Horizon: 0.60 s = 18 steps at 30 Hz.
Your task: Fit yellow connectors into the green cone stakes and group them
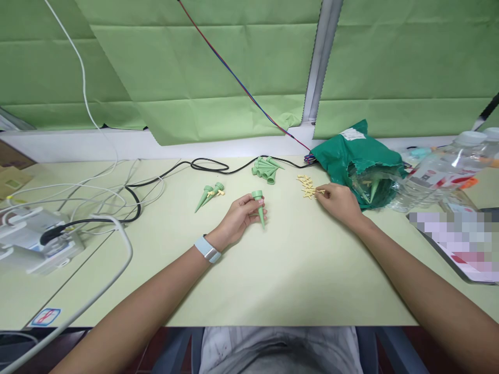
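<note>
My left hand (pixel 242 215) is closed round a green plastic watering spike (pixel 260 210), its wide capped end up and its point down. At a small pile of yellow plastic valve pieces (pixel 306 184), my right hand (pixel 338 202) is closed, its thumb and fingertips pinching one yellow valve piece (pixel 321 191). Several green spikes (pixel 267 167) lie bunched together farther back on the table. Left of my left hand lie two more green spikes (pixel 210 195) with yellow pieces on or beside them.
A torn green plastic bag (pixel 351 156) with more spikes stands behind my right hand. Clear bottles (pixel 448 166) and a flat blurred item (pixel 460 244) are at the right. A power strip (pixel 39 244) and tangled cables (pixel 128 208) occupy the left of the table (pixel 249 291).
</note>
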Available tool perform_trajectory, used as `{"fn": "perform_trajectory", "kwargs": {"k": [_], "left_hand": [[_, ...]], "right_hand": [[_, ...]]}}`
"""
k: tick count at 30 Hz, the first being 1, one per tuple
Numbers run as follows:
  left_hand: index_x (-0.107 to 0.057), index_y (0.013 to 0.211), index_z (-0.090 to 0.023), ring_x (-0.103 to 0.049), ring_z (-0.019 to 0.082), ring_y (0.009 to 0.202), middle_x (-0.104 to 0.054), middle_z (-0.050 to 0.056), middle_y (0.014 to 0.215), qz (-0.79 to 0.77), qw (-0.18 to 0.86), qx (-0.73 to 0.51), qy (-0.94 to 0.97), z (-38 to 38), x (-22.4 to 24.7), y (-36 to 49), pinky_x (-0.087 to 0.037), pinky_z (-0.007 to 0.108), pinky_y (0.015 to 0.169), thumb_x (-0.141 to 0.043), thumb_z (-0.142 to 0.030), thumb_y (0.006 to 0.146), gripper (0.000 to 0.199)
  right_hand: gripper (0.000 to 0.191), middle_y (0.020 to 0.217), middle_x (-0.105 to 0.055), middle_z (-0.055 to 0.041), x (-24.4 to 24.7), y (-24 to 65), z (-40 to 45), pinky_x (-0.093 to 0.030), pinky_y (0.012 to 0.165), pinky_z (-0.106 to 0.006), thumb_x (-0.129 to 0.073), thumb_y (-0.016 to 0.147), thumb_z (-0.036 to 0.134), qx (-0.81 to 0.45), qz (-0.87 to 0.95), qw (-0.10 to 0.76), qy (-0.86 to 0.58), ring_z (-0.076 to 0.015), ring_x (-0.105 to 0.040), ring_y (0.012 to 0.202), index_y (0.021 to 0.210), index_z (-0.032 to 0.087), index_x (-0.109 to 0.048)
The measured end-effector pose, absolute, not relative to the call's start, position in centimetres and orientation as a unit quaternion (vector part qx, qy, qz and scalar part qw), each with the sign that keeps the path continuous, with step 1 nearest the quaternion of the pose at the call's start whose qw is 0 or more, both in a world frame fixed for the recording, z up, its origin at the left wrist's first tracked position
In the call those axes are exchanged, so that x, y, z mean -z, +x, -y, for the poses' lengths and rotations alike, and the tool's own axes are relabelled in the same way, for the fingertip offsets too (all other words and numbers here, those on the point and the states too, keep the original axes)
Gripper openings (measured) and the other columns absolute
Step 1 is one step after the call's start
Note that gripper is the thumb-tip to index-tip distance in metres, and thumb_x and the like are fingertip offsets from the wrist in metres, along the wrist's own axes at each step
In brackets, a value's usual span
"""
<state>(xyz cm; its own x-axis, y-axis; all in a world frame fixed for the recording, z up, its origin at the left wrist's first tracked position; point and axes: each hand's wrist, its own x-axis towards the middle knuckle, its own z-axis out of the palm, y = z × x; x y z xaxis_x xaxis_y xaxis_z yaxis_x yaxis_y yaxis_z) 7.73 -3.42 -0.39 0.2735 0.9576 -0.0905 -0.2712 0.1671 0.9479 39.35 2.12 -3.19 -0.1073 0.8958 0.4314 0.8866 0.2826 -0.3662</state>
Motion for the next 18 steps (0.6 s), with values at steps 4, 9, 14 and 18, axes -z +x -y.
{"fn": "perform_trajectory", "kwargs": {"k": [4, 9, 14, 18], "left_hand": [[-0.067, 0.105, -0.015, -0.069, 0.017, 0.088, -0.066, 0.005, 0.102, -0.390, 0.655, -0.464, 0.452, 3.5, 0.4, 7.8, -0.058, 0.034, 0.083, -0.081, -0.031, 0.081, 0.032], [-0.062, 0.112, -0.018, -0.071, 0.022, 0.096, -0.069, 0.007, 0.104, -0.376, 0.648, -0.462, 0.476, 3.6, 0.7, 8.1, -0.060, 0.038, 0.085, -0.083, -0.029, 0.080, 0.040], [-0.057, 0.098, -0.018, -0.072, 0.019, 0.091, -0.070, 0.004, 0.099, -0.359, 0.648, -0.469, 0.481, 3.6, 1.1, 8.3, -0.060, 0.045, 0.092, -0.085, -0.026, 0.076, 0.036], [-0.055, 0.097, -0.018, -0.073, 0.020, 0.088, -0.069, 0.004, 0.098, -0.356, 0.630, -0.475, 0.501, 3.8, 1.5, 8.7, -0.060, 0.048, 0.092, -0.085, -0.025, 0.076, 0.038]], "right_hand": [[0.028, 0.084, -0.073, -0.0083, 2.7, 38.4, -1.4, -0.043, 0.070, -0.032, -0.054, 0.094, 0.031, -0.023, 0.751, 0.362, -0.552, -0.0207, -0.063, 0.075, 0.095, 0.017, -0.078], [0.022, 0.082, -0.072, -0.0045, 2.4, 33.3, 1.8, -0.044, 0.063, -0.029, -0.060, 0.094, 0.037, -0.198, 0.762, 0.413, -0.458, -0.0167, -0.059, 0.066, 0.093, 0.020, -0.075], [0.018, 0.092, -0.073, -0.0019, 2.8, 28.9, 4.1, -0.044, 0.063, -0.028, -0.067, 0.091, 0.033, -0.244, 0.795, 0.365, -0.418, -0.0138, -0.056, 0.064, 0.105, 0.023, -0.071], [0.014, 0.089, -0.073, -0.0018, 3.2, 29.1, 4.1, -0.044, 0.065, -0.028, -0.065, 0.094, 0.028, -0.206, 0.809, 0.365, -0.412, -0.0147, -0.059, 0.067, 0.104, 0.023, -0.073]]}}
